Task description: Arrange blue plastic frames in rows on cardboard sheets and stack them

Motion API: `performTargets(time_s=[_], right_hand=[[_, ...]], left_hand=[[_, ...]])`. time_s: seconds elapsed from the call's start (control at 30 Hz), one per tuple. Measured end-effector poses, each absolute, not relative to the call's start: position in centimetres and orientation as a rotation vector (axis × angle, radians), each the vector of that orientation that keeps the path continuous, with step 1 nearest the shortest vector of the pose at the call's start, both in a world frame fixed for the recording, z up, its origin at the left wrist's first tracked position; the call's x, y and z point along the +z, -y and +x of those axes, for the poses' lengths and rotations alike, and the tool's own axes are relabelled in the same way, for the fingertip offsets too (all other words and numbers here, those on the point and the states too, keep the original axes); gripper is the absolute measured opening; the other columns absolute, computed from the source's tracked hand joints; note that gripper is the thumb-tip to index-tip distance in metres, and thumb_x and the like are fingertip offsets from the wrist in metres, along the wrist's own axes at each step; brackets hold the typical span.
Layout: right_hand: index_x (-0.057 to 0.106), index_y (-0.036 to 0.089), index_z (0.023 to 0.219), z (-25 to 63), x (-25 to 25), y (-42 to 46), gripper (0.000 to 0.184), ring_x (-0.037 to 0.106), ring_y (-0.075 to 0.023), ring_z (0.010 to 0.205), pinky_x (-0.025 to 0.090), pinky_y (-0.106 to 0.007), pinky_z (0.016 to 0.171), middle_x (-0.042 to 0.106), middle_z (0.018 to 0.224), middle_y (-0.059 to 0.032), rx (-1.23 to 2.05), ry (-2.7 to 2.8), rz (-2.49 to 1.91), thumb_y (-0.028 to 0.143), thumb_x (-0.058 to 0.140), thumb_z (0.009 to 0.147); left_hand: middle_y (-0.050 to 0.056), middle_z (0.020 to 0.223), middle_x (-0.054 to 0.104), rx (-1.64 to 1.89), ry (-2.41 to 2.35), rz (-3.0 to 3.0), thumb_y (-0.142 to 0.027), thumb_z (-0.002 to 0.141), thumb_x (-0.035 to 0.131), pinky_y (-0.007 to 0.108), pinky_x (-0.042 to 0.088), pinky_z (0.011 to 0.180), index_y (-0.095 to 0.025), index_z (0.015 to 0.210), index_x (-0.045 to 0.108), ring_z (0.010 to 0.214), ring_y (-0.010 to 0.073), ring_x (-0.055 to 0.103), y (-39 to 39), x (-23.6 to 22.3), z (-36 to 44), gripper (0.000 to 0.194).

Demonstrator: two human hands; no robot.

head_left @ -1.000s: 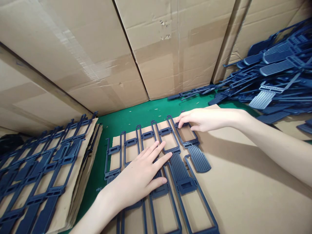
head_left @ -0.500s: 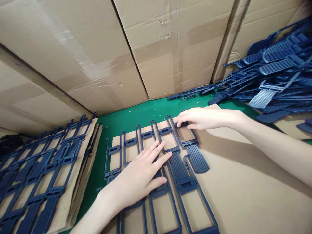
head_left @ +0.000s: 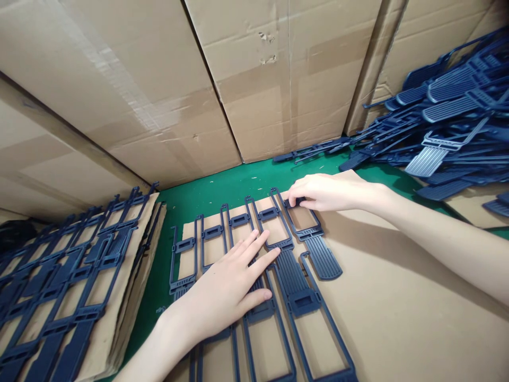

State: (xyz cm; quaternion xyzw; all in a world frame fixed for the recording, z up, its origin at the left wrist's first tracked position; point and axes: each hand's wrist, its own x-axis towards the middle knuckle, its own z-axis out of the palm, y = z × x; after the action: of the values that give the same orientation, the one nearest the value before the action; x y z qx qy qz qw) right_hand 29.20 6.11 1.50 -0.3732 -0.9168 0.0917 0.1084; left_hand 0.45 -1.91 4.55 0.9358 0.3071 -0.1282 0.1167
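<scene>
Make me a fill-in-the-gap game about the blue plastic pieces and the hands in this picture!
1. The left hand lies flat with its fingers ____ on the row of blue pieces.
2. The right hand touches the far end of the rightmost blue piece, which lies on a sheet of ____.
3. The table cover is ____ in colour.
4. The loose heap of blue pieces is on the ____ side.

Missing words: spread; cardboard; green; right

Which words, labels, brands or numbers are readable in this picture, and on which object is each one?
None can be read. The cardboard boxes, the dark blue plastic frames under the left hand and right hand, and the cardboard sheet show no print.
</scene>
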Motion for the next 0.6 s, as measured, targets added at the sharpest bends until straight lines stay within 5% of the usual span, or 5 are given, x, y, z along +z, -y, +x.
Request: performTargets(time_s=[0.33,0.6], right_hand=[[0.070,0.022,0.094,29.38,2.22,-5.88,0.028,0.064,-0.0196,0.086,0.042,-0.026,0.070,0.071,0.090,-0.0012,0.198,2.719,-1.137,0.003,0.053,0.081],[0.070,0.021,0.095,30.09,1.88,-6.65,0.025,0.065,-0.0203,0.094,0.048,-0.030,0.081,0.071,0.099,-0.0037,0.235,2.747,-0.995,0.007,0.051,0.085]], left_hand=[[0.005,0.163,0.009,-0.351,-0.906,2.719,-0.042,0.096,0.053,0.049,0.025,0.119,-0.028,0.151,0.033,0.149,0.0303,0.012,1.94,4.59,0.20,0.061],[0.005,0.162,0.013,-0.310,-0.919,2.692,-0.040,0.093,0.059,0.048,0.024,0.120,-0.029,0.150,0.036,0.149,0.0301,0.014,1.94,4.61,0.29,0.062]])
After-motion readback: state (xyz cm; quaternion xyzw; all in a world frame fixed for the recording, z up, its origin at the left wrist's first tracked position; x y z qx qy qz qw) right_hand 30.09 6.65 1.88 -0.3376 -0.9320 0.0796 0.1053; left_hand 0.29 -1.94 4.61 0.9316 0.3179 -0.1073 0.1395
